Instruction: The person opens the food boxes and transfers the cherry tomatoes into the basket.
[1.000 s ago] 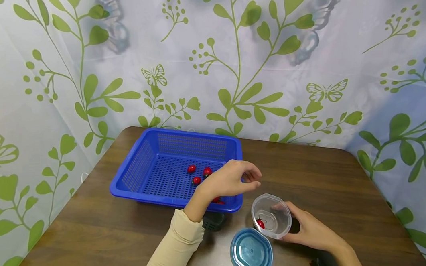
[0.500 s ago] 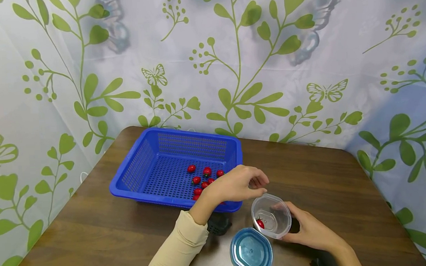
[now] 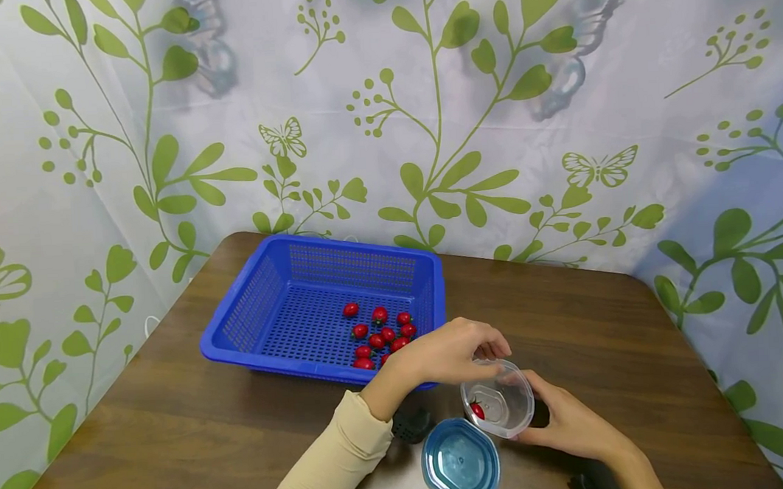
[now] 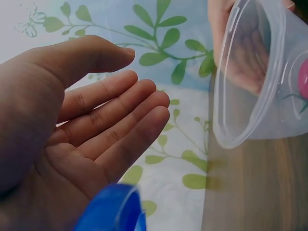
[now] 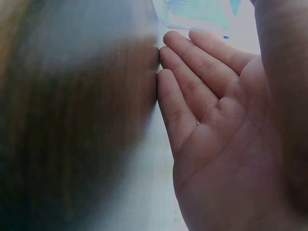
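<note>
My left hand [image 3: 447,354] hovers at the left rim of a clear plastic container [image 3: 502,425], palm turned toward it. The left wrist view shows this hand [image 4: 91,125] with fingers loosely extended, nothing in them. On the right, my right hand [image 3: 573,421] holds the container, thumb at the near side and fingers behind; the container tilts toward the left. Inside lies one cherry tomato [image 3: 477,411] with a green stem. The right wrist view shows the right hand's [image 5: 211,106] fingers nearly straight, tips close to the tabletop. More cherry tomatoes [image 3: 376,340] lie in the blue basket [image 3: 265,363].
A round teal lid [image 3: 460,462] lies on the wooden table [image 3: 175,433] just before the container. Dark devices sit under both wrists. Behind the table hangs a white curtain [image 3: 334,159] with green leaf prints.
My left hand has moved right and downward from above the basket to the container's rim, uncovering more tomatoes in the basket. The right hand and container have stayed in place.
</note>
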A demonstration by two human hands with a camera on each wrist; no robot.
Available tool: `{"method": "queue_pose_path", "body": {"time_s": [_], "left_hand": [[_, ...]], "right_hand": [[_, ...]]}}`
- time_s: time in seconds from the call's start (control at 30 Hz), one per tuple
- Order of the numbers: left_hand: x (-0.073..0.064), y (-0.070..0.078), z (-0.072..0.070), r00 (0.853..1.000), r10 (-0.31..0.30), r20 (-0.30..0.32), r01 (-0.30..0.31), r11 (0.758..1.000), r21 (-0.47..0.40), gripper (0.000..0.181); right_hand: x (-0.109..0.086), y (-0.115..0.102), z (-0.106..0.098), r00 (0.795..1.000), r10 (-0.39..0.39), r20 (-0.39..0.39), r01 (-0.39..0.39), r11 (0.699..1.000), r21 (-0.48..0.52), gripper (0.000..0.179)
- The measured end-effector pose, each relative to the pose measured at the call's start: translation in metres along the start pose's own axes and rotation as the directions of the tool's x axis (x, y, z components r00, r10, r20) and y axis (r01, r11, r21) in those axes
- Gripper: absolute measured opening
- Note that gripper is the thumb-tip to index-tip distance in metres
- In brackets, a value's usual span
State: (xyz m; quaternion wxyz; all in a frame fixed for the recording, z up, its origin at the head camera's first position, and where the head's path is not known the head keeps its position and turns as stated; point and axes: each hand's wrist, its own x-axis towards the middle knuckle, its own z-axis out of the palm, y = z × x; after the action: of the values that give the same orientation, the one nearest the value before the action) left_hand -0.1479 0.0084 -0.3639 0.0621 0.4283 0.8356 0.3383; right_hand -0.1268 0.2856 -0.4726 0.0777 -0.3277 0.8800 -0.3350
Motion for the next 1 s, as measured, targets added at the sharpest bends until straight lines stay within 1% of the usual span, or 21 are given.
{"method": "queue_pose_path", "body": {"time_s": [0.17, 0.27, 0.47, 0.7, 0.9, 1.0], "left_hand": [[0.005, 0.001, 0.009, 0.999, 0.006, 0.046, -0.008, 0.999, 0.036, 0.025], [0.008, 0.001, 0.015, 0.997, 0.002, 0.074, -0.006, 0.998, 0.062, 0.025], [0.011, 0.001, 0.021, 0.996, -0.007, 0.085, 0.0, 0.996, 0.086, 0.024], [0.014, 0.005, 0.028, 0.993, 0.004, 0.121, -0.019, 0.993, 0.121, 0.025], [0.016, 0.008, 0.034, 0.989, -0.012, 0.15, -0.016, 0.983, 0.184, 0.025], [0.017, 0.009, 0.037, 0.987, -0.01, 0.163, -0.024, 0.978, 0.209, 0.024]], "right_hand": [[0.001, 0.0, -0.001, 1.0, -0.009, 0.022, 0.008, 0.999, 0.042, 0.078], [0.002, 0.0, -0.001, 1.0, -0.013, 0.028, 0.012, 0.999, 0.044, 0.077], [0.002, 0.001, -0.002, 0.999, 0.002, 0.032, -0.003, 1.0, 0.03, 0.075], [-0.002, 0.001, -0.001, 0.999, 0.026, 0.035, -0.027, 1.0, 0.014, 0.093], [-0.001, 0.002, -0.001, 1.0, 0.005, 0.029, -0.006, 1.0, 0.029, 0.076], [-0.001, 0.002, 0.0, 1.0, 0.0, 0.021, 0.0, 1.0, 0.032, 0.072]]}}
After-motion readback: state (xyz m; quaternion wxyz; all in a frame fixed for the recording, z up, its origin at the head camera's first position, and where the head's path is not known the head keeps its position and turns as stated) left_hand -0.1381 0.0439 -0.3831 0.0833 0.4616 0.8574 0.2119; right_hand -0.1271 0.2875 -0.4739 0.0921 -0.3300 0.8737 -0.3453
